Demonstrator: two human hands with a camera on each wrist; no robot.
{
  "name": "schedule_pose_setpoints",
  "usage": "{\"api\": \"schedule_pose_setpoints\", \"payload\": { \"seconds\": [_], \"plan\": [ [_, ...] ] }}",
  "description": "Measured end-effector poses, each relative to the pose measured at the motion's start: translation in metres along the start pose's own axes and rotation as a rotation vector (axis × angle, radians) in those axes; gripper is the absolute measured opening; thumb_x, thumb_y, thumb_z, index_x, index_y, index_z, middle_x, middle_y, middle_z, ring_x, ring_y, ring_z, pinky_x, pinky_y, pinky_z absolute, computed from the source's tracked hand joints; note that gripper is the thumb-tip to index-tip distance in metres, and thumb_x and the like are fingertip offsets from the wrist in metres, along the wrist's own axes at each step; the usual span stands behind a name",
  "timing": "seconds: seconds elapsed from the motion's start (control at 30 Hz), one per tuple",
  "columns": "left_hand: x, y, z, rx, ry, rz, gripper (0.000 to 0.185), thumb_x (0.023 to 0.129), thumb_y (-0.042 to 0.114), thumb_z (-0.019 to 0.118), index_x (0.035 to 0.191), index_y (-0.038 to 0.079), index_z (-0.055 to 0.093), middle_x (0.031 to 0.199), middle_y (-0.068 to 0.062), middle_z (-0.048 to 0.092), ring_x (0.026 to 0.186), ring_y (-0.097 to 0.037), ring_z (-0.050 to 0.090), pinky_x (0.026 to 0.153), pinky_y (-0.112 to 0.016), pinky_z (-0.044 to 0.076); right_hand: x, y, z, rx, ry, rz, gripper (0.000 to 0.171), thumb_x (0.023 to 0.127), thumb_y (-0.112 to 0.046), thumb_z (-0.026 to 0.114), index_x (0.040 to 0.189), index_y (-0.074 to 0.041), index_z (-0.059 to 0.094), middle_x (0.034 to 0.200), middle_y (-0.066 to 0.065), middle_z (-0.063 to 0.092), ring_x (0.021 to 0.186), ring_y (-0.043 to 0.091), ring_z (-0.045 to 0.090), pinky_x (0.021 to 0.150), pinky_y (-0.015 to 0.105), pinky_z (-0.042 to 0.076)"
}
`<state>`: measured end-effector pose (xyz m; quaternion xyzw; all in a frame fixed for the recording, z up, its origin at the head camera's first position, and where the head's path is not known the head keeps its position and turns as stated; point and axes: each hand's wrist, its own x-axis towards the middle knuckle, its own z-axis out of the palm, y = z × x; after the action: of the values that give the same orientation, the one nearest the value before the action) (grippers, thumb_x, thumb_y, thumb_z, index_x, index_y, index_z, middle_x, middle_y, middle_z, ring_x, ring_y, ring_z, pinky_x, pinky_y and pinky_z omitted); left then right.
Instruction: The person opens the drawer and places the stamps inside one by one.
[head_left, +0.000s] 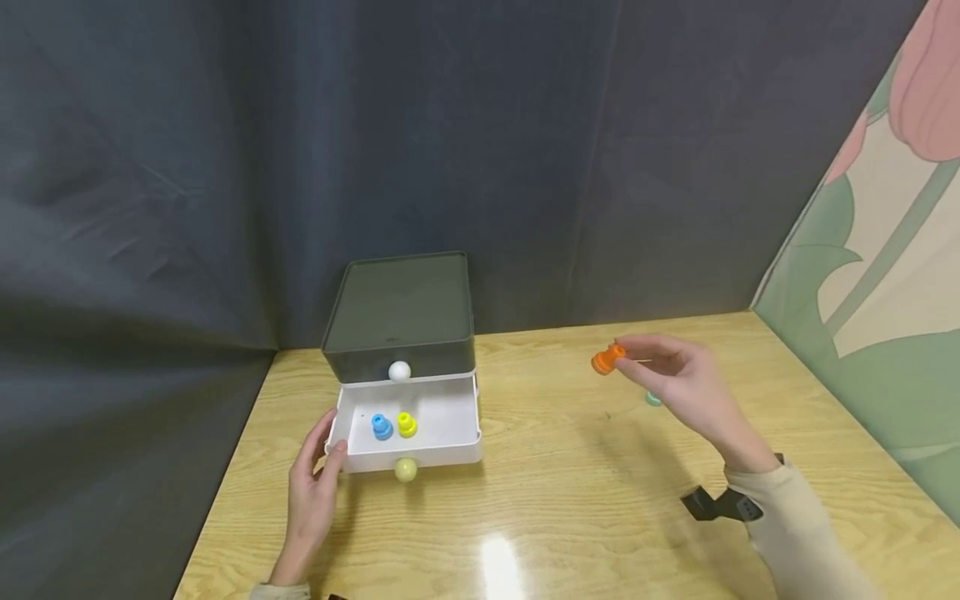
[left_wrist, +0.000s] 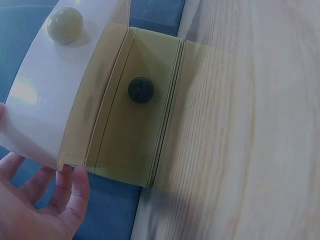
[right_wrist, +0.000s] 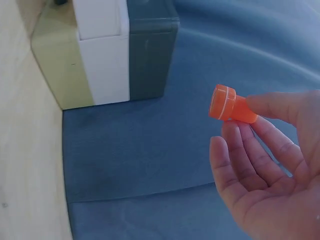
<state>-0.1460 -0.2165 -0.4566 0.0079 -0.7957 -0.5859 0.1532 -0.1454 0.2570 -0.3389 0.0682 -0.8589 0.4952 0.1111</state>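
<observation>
A small drawer box with a dark top (head_left: 401, 312) stands on the wooden table (head_left: 570, 492); its white lower drawer (head_left: 408, 454) is pulled out. Inside lie a blue peg (head_left: 382, 427) and a yellow peg (head_left: 407, 424). My left hand (head_left: 318, 479) rests with straight fingers against the drawer's left front corner (left_wrist: 55, 150). My right hand (head_left: 675, 379) is raised over the table to the right and pinches an orange peg (head_left: 607, 359) (right_wrist: 229, 105) between thumb and fingertips. A green piece (head_left: 653, 399) lies on the table, partly hidden under that hand.
The drawer's pale round knob (head_left: 405, 470) (left_wrist: 65, 25) faces me; a white knob (head_left: 399, 371) sits on the shut upper drawer. Dark cloth hangs behind and to the left. A flowered panel (head_left: 885, 250) borders the right. A black strap piece (head_left: 712, 502) lies near my right sleeve.
</observation>
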Motion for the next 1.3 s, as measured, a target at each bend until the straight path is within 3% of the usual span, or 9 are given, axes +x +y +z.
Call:
{"api": "schedule_pose_setpoints", "payload": {
  "seconds": [0.1, 0.27, 0.43, 0.9, 1.13, 1.3],
  "plan": [
    [0.000, 0.000, -0.002, 0.006, 0.004, -0.002, 0.048, 0.111, 0.015, 0.054, 0.159, 0.009, 0.050, 0.161, -0.018, 0.052, 0.127, 0.006, 0.050, 0.089, -0.007, 0.048, 0.002, -0.010, 0.001, 0.002, -0.001, -0.008, 0.035, 0.100, -0.025, 0.078, 0.131, -0.010, 0.075, 0.113, -0.020, 0.077, 0.098, 0.000, 0.075, 0.082, 0.020, 0.058],
    [0.000, 0.000, -0.003, 0.006, 0.002, -0.006, 0.048, 0.111, 0.016, 0.054, 0.159, 0.010, 0.050, 0.162, -0.016, 0.052, 0.127, 0.007, 0.050, 0.089, -0.007, 0.048, 0.006, -0.027, 0.010, -0.015, -0.027, -0.003, 0.035, 0.098, -0.028, 0.080, 0.129, -0.014, 0.077, 0.119, -0.002, 0.079, 0.099, 0.001, 0.075, 0.083, 0.021, 0.059],
    [-0.001, -0.001, -0.002, -0.010, 0.000, -0.008, 0.048, 0.111, 0.015, 0.055, 0.159, 0.009, 0.050, 0.162, -0.016, 0.052, 0.127, 0.008, 0.050, 0.089, -0.008, 0.049, 0.013, -0.039, 0.025, 0.022, -0.079, -0.027, 0.032, 0.096, -0.023, 0.081, 0.126, -0.012, 0.078, 0.120, 0.009, 0.079, 0.099, 0.005, 0.077, 0.084, 0.022, 0.060],
    [0.000, -0.001, 0.000, -0.026, -0.014, 0.016, 0.049, 0.110, 0.014, 0.056, 0.158, 0.009, 0.050, 0.160, -0.018, 0.053, 0.122, 0.007, 0.051, 0.088, -0.012, 0.050, 0.026, -0.048, 0.066, 0.062, -0.197, -0.121, 0.027, 0.095, -0.015, 0.081, 0.121, -0.009, 0.079, 0.116, 0.008, 0.080, 0.099, 0.018, 0.077, 0.086, 0.025, 0.061],
    [0.000, -0.001, 0.000, -0.018, -0.011, 0.008, 0.048, 0.111, 0.014, 0.056, 0.159, 0.010, 0.050, 0.161, -0.017, 0.052, 0.124, 0.006, 0.050, 0.089, -0.012, 0.049, 0.032, -0.051, 0.085, 0.070, -0.253, -0.106, 0.026, 0.094, -0.015, 0.081, 0.120, -0.010, 0.080, 0.117, 0.007, 0.080, 0.100, 0.019, 0.076, 0.085, 0.027, 0.061],
    [0.001, -0.002, 0.001, -0.022, -0.004, 0.016, 0.048, 0.110, 0.013, 0.056, 0.158, 0.009, 0.051, 0.160, -0.018, 0.053, 0.122, 0.005, 0.051, 0.087, -0.012, 0.050, 0.036, -0.056, 0.100, 0.085, -0.286, -0.144, 0.026, 0.094, -0.014, 0.081, 0.119, -0.009, 0.080, 0.115, 0.006, 0.080, 0.100, 0.018, 0.076, 0.088, 0.029, 0.061]
  ]
}}
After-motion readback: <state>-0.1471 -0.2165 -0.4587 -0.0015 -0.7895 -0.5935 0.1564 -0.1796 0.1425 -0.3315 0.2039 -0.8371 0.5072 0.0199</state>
